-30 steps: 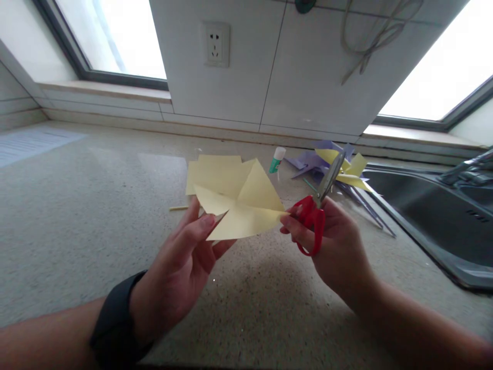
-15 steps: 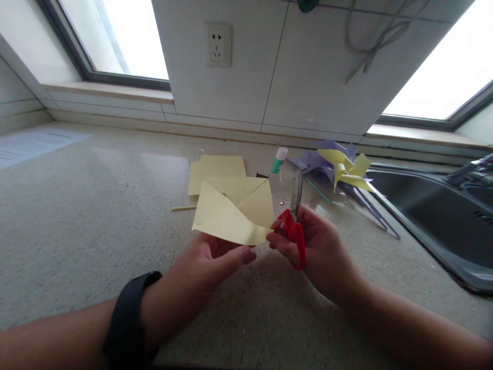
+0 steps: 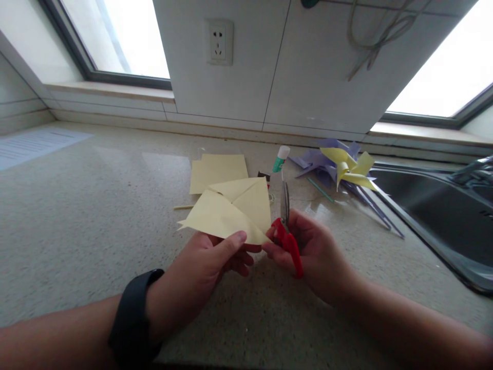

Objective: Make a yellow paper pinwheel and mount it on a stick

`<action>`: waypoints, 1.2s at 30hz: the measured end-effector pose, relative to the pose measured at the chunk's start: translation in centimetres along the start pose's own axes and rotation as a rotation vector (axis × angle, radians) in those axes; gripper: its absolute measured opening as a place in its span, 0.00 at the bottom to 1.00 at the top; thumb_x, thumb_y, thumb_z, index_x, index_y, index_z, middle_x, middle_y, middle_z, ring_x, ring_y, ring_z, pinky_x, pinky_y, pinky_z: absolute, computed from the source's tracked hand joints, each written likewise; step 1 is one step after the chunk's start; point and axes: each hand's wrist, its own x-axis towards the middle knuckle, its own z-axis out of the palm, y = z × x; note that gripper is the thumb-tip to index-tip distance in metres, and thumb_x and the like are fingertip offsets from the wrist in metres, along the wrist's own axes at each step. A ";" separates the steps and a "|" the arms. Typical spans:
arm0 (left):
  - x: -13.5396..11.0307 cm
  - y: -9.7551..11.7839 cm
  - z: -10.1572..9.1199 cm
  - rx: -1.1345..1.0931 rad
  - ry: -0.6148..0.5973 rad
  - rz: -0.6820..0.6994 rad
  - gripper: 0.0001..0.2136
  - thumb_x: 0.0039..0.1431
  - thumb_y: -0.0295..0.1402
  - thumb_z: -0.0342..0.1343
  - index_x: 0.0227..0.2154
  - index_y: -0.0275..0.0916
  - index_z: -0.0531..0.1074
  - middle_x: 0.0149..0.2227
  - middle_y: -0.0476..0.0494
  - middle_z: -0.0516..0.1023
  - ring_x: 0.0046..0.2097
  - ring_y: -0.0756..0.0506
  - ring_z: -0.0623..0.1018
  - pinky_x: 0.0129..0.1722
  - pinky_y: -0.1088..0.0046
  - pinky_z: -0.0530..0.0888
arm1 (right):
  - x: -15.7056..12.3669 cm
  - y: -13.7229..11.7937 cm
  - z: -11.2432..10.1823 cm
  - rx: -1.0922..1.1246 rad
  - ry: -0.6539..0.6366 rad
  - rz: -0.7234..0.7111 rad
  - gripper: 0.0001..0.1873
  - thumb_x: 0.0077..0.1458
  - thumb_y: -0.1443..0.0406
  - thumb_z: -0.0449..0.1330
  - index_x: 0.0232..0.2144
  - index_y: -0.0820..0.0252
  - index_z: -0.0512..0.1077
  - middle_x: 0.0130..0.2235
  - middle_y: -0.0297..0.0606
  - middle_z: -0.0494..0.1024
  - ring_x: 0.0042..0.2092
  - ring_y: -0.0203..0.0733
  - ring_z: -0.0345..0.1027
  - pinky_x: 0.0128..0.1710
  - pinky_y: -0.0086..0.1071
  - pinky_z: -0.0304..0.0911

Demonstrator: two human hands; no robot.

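Note:
A pale yellow square of paper [image 3: 227,210], slit along its diagonals towards the middle, is held above the counter. My left hand [image 3: 213,259] grips its near edge, thumb on top and fingers underneath. In my right hand [image 3: 311,246] are red-handled scissors [image 3: 287,236], their blades pointing up and away. The right thumb and fingertips also pinch the paper's near right corner. Behind the held sheet lie more yellow paper sheets [image 3: 219,169] and a thin yellow stick [image 3: 183,207], partly covered.
A glue stick [image 3: 281,158] stands behind the scissors. Yellow and purple paper pinwheels [image 3: 348,167] lie to the right with their sticks, near a green stick [image 3: 320,189]. A metal sink [image 3: 442,221] borders the right side. A printed sheet [image 3: 42,144] lies at far left.
The paper has turned, its left corner swinging left and nearer, where a slit now spreads apart. My left thumb has moved onto the paper's top. The scissors have shifted slightly left and down.

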 end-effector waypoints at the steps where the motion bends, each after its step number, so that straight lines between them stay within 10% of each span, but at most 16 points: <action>1: 0.0 -0.2 -0.1 0.036 0.015 0.004 0.11 0.63 0.40 0.61 0.40 0.37 0.80 0.34 0.44 0.83 0.31 0.49 0.77 0.32 0.75 0.74 | 0.0 0.0 -0.1 0.005 -0.017 -0.002 0.15 0.46 0.65 0.72 0.29 0.56 0.68 0.28 0.30 0.76 0.27 0.34 0.68 0.26 0.28 0.66; 21: -0.6 0.4 -0.2 0.470 0.128 0.086 0.20 0.61 0.46 0.59 0.17 0.40 0.74 0.25 0.46 0.78 0.33 0.44 0.77 0.37 0.69 0.70 | 0.4 -0.3 -0.9 0.015 -0.038 0.062 0.18 0.40 0.64 0.77 0.28 0.56 0.71 0.30 0.32 0.80 0.31 0.36 0.74 0.30 0.28 0.71; 36: -0.7 0.6 0.3 0.358 0.052 0.129 0.11 0.57 0.43 0.65 0.30 0.41 0.80 0.27 0.48 0.78 0.29 0.47 0.73 0.28 0.75 0.70 | 0.4 -0.6 0.0 0.100 -0.058 0.086 0.20 0.41 0.63 0.77 0.26 0.56 0.68 0.28 0.30 0.78 0.28 0.35 0.71 0.28 0.28 0.67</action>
